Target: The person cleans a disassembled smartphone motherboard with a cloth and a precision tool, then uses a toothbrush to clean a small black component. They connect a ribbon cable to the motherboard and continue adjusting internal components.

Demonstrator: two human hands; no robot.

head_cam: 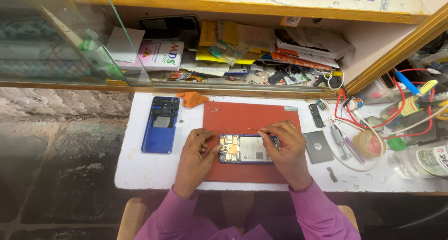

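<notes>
An opened phone [246,149] with its circuit board and battery showing lies on a red mat [242,118]. My left hand [196,153] rests on the mat and steadies the phone's left end with thumb and fingers. My right hand [287,149] covers the phone's right end and pinches thin tweezers [255,130] whose tip points left over the phone. A blue back cover [161,124] lies on the white table left of the mat. Tiny screws [215,110] sit near the mat's top edge.
An orange cloth [192,99] lies by the mat's top left corner. A dark square pad [318,146], a screwdriver [340,142], a tape roll [367,143], red wires [373,123] and a clear bottle [420,159] crowd the right side. A cluttered shelf [242,53] runs behind.
</notes>
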